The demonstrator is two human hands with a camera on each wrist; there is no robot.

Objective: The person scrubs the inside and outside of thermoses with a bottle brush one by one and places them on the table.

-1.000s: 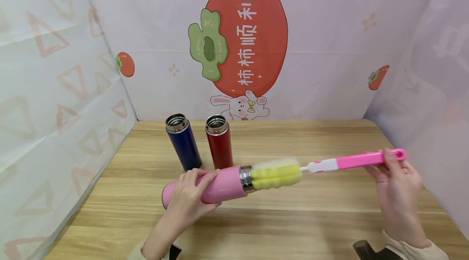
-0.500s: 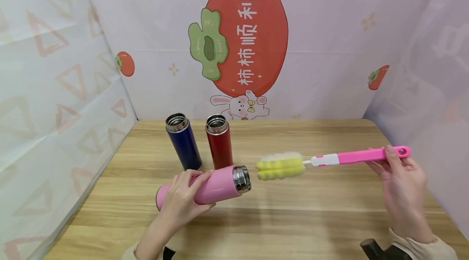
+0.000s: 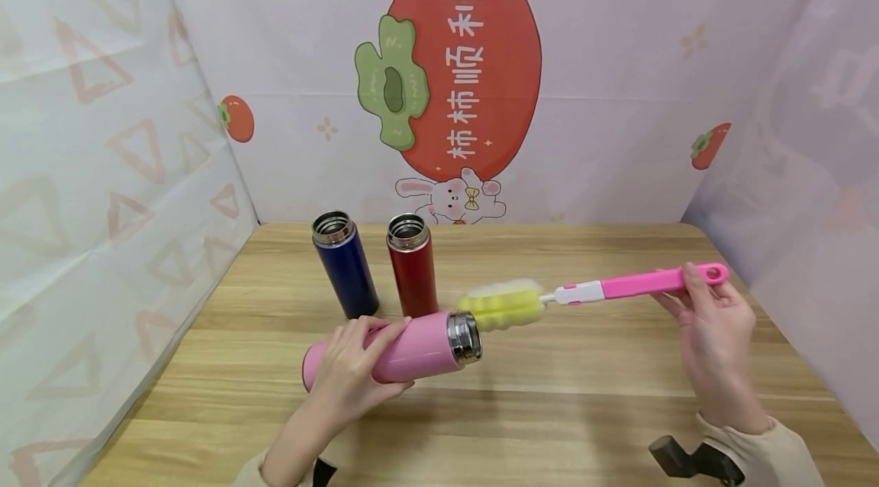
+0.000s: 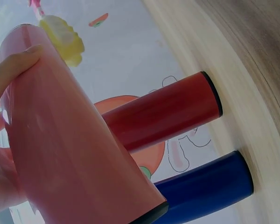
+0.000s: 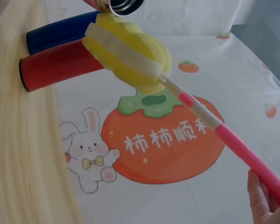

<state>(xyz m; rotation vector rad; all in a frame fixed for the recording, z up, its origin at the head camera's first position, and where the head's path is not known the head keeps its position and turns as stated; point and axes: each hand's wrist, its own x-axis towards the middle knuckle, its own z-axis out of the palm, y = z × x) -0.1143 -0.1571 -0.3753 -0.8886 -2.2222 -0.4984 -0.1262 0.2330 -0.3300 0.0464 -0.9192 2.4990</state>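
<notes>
My left hand (image 3: 353, 372) grips a pink thermos bottle (image 3: 419, 349) round its body. The bottle lies tilted, its steel mouth facing right and no lid on it. In my right hand (image 3: 717, 334) I hold a bottle brush by the end of its pink handle (image 3: 639, 285), thumb on top. The yellow and white sponge head (image 3: 504, 304) points left and is outside the bottle. It hovers just behind and above the mouth; whether they touch I cannot tell. In the right wrist view the sponge (image 5: 126, 51) shows just below the steel mouth (image 5: 126, 5).
A blue bottle (image 3: 346, 273) and a red bottle (image 3: 412, 273) stand upright without lids behind the pink one. All are on or over a wooden table (image 3: 549, 426). A printed cloth backdrop (image 3: 604, 90) rises at the table's back and sides.
One second ago the sponge head was at the bottle's mouth. It then drew away to the right, and has since come back left and higher. The pink bottle shifted left, then slightly right.
</notes>
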